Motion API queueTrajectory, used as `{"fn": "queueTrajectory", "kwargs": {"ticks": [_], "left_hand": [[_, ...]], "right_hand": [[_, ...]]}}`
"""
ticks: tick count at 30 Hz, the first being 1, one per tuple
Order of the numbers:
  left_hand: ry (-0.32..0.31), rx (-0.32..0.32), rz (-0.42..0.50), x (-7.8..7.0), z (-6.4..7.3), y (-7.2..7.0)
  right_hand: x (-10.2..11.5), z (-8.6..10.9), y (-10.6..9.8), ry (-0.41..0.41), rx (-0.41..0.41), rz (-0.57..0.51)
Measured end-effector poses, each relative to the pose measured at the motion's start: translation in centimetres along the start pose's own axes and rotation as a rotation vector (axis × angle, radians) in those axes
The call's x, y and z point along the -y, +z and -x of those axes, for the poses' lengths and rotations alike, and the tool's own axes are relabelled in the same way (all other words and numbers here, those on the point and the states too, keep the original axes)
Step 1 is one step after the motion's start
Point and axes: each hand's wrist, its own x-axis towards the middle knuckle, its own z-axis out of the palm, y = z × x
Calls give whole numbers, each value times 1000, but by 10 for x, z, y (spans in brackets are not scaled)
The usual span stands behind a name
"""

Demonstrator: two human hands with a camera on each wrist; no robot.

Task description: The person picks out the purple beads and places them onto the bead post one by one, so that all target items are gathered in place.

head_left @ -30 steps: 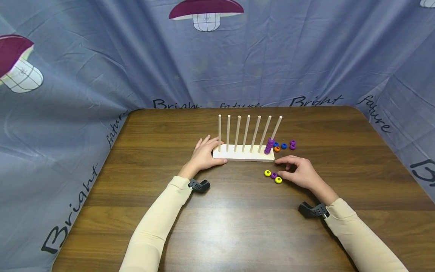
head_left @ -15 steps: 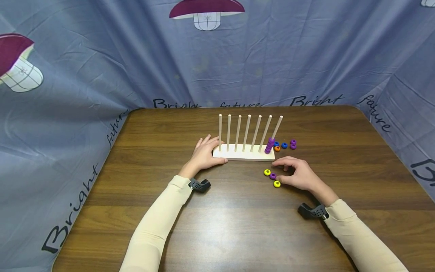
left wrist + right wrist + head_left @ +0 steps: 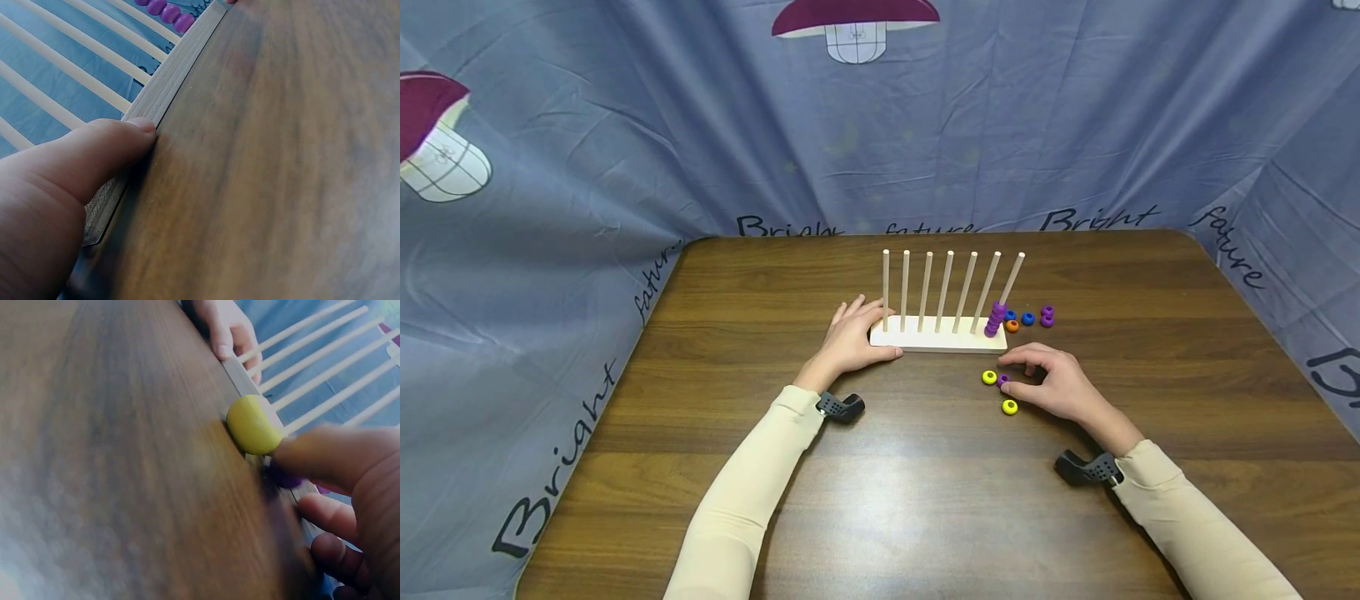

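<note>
A pale wooden base with a row of upright pegs (image 3: 925,337) stands on the table. Several purple beads (image 3: 996,320) are stacked on its rightmost peg. My left hand (image 3: 852,340) grips the base's left end, thumb (image 3: 125,134) along the front edge and fingers behind. My right hand (image 3: 1051,379) is in front of the base's right end, its thumb at a loose purple bead (image 3: 1003,379) and its index finger held apart. That bead is partly hidden behind the thumb in the right wrist view. One yellow bead (image 3: 989,377) lies just left of it, another yellow bead (image 3: 1010,407) nearer me.
Behind the right hand, beside the base's right end, lie blue beads (image 3: 1027,318), an orange bead (image 3: 1012,326) and two purple beads (image 3: 1047,317). The brown wooden table (image 3: 925,500) reaches back to a blue curtain (image 3: 880,150).
The right hand has shifted slightly left. The nearer yellow bead has moved toward me, away from the purple bead, which now sits partly behind the thumb. The left hand has stayed on the base.
</note>
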Motion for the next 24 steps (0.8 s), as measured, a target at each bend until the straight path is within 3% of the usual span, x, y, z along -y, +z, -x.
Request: {"fn": "queueTrajectory", "kwargs": {"ticks": [16,24], "left_hand": [[-1,0,-6,0,-1,0],[-1,0,-9,0,-1,0]], "right_hand": [[-2,0,2,-66,-50,-32],[-3,0,2,-59,-73,-12]]}}
